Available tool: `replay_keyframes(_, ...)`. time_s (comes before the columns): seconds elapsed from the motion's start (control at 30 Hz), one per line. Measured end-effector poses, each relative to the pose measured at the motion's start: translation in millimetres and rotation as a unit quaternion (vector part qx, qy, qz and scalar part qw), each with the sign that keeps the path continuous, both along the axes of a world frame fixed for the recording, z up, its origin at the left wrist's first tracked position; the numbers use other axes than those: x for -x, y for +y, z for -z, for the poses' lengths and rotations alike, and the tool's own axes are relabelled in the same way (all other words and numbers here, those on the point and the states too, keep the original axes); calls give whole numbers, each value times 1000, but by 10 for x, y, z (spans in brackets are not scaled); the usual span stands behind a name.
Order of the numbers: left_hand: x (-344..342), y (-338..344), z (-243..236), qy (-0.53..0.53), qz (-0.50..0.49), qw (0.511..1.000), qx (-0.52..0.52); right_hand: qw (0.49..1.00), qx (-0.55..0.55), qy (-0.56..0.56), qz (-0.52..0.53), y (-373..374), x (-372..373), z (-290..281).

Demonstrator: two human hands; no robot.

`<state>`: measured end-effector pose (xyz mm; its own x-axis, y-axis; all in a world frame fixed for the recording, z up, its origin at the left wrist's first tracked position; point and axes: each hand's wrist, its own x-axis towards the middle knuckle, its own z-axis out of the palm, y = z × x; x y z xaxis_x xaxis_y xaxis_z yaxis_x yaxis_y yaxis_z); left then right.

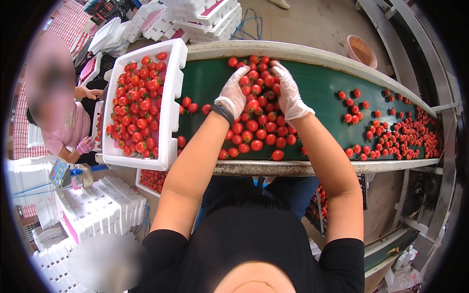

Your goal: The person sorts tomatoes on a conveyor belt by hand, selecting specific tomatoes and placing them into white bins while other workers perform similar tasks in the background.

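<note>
My left hand (233, 94) and my right hand (291, 95), both in thin whitish gloves, cup a heap of red cherry tomatoes (252, 105) from either side on a green conveyor belt (320, 105). Their fingers curve round the far part of the heap, and several tomatoes show between the palms. More tomatoes spread from the heap toward the belt's near edge, beneath my wrists. Left of my hands, a white foam box (177, 63) holds a thick layer of the same tomatoes. A few loose ones lie between the box and my left wrist.
Many tomatoes (408, 134) are spread over the belt's right end. A co-worker in a pink top (80, 119) is at the far left. Stacked white foam boxes (105, 205) stand lower left, others (207, 19) beyond the belt. A round tub (361, 51) and metal frame (398, 44) are at right.
</note>
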<state>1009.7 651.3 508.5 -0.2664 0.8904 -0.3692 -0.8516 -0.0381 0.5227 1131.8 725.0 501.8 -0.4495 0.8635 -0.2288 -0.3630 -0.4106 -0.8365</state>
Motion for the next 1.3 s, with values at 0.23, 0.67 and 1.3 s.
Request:
replay_keyframes(0.23,-142,46,224,85,-178,972,-125,978,-203,-49,27,-426,398,-55)
replay_keyframes(0.67,705,-991,-1580,352,-343,860,-140,891,-438,44,-112,-1137,1547,-1413)
replay_keyframes(1.3,-62,-1646,-677,836,120,460,275,650,-351,-658,-149,-328,-1110,-1058)
